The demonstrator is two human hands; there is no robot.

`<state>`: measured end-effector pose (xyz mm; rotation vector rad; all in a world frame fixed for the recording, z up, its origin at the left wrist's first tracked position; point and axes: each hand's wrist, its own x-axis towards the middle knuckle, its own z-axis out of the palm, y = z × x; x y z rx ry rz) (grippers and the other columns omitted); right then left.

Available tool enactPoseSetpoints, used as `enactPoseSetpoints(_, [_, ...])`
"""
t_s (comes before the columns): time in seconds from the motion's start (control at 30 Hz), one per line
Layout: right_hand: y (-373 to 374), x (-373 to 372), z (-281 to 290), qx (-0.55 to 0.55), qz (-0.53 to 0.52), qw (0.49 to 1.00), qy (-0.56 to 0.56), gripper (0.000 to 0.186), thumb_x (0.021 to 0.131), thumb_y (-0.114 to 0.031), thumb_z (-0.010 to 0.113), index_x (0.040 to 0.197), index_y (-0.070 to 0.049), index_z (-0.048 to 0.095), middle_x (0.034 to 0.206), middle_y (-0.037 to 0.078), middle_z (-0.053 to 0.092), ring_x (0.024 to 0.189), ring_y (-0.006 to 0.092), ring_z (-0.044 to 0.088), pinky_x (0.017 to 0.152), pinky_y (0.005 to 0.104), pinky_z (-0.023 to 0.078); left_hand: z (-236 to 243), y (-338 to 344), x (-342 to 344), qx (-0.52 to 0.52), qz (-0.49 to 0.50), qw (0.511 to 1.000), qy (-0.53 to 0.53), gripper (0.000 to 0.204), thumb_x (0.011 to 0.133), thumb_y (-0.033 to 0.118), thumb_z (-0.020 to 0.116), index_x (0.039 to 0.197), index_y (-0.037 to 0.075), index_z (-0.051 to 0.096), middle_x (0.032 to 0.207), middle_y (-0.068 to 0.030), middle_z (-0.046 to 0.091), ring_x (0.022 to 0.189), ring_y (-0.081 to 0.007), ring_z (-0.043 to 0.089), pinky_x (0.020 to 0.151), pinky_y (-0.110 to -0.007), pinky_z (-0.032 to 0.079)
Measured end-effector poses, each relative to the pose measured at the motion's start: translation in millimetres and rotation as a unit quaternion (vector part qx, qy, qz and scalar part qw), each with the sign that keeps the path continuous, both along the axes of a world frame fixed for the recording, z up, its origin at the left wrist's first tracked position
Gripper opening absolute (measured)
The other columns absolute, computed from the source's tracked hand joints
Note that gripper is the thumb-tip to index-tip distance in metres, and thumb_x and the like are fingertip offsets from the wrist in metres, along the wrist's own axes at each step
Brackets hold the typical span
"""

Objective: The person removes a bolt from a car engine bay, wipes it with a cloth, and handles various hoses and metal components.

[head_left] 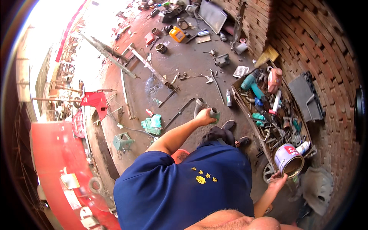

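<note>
My left hand (204, 118) is stretched out in front of my body, its fingers wrapped round a grey-green curved pipe (214, 113). One round open end of it faces up beside my fingers, and a second grey bent section (199, 105) shows just left of the hand; whether the two are one piece I cannot tell. Low on the right, my right hand (279, 181) grips the lower rim of a pale purple paint can (283, 157) with a red label. The can is tilted, its open mouth towards me, at the near end of a cluttered metal cart (245, 111).
Tools, bottles and a red-pink jug (274, 79) fill the cart along the brick wall (318, 42). Metal bars, a steel frame (147, 65), a yellow jug (177, 34) and parts lie on the floor. A green stool (123, 141) stands left, near a red panel (53, 153).
</note>
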<state>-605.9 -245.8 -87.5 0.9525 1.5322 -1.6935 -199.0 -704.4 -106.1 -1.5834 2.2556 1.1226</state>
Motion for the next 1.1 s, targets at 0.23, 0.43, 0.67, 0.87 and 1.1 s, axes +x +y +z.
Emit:
enactPoseSetpoints(0.23, [-47,-9,-25,0.017,0.052,0.999,0.001,0.033,0.095,-0.043,0.062,0.092,-0.010,0.063,0.081,0.001,0.063,0.068,0.0145,0.057,0.060,0.0304,0.046,-21,7,62,0.023,0.044,0.999,-0.019,0.062,0.074,0.041,0.085,0.117,0.000,0.068,0.112,-0.0256,0.073,0.110,-0.0398,0.070,0.095,-0.047,0.055])
enactPoseSetpoints(0.43, [-32,-33,-54,0.046,0.057,0.997,0.013,0.034,0.096,-0.044,0.062,0.095,-0.010,0.061,0.082,0.001,0.063,0.067,0.0146,0.057,0.061,0.0300,0.046,-36,9,140,0.024,0.138,0.985,-0.104,0.063,0.073,0.038,0.081,0.121,0.000,0.069,0.113,-0.0245,0.074,0.108,-0.0381,0.072,0.096,-0.046,0.056])
enactPoseSetpoints(0.67, [-27,-26,-45,0.123,0.088,0.987,0.050,0.035,0.096,-0.044,0.064,0.097,-0.009,0.060,0.075,0.003,0.060,0.061,0.0146,0.055,0.051,0.0306,0.045,-36,-1,140,0.061,0.165,0.980,-0.097,0.066,0.074,0.039,0.081,0.122,-0.003,0.068,0.117,-0.0261,0.073,0.111,-0.0384,0.071,0.098,-0.045,0.056])
enactPoseSetpoints(0.87, [-28,-10,-50,0.098,0.132,0.985,0.052,0.054,0.095,-0.062,0.066,0.089,-0.009,0.062,0.074,0.003,0.063,0.063,0.0157,0.061,0.053,0.0296,0.049,-41,-14,74,0.022,0.086,0.996,-0.027,0.063,0.075,0.043,0.081,0.118,-0.002,0.067,0.115,-0.0257,0.072,0.112,-0.0404,0.069,0.099,-0.047,0.054])
enactPoseSetpoints(1.1, [-11,18,5,0.164,0.349,0.923,-0.015,0.062,0.096,-0.066,0.063,0.094,-0.004,0.067,0.070,0.003,0.064,0.056,0.0152,0.061,0.052,0.0287,0.048,32,-24,-52,0.007,0.002,0.985,0.171,0.067,0.076,0.040,0.086,0.126,0.001,0.065,0.116,-0.0243,0.072,0.113,-0.0399,0.068,0.100,-0.047,0.053])
